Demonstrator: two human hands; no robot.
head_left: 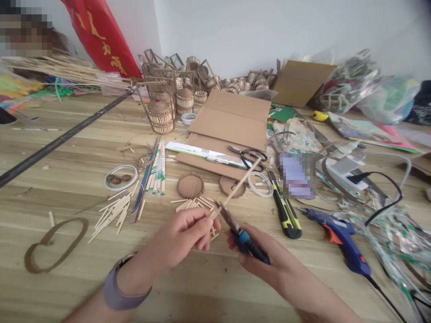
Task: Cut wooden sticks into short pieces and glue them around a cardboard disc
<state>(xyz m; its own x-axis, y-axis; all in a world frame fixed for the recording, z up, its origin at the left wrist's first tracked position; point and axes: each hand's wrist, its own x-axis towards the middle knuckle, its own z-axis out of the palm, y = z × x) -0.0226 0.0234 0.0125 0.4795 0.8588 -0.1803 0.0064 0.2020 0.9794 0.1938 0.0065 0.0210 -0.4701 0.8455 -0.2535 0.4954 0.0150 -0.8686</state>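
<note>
the left hand (183,240) is closed, pinching the near end of a thin wooden stick (242,181) that slants up and away over the surface (67,278). the right hand (269,260) is wrapped around blue-handled cutters (233,224), whose tip meets the stick just beside the left fingertips. short cut sticks (195,204) and a cardboard disc (190,185) lie just beyond; a utility knife (286,213) and a glue gun (341,235) lie to the right.

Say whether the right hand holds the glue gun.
No, the glue gun lies on the table; right hand grips cutters, left hand a stick.
</note>
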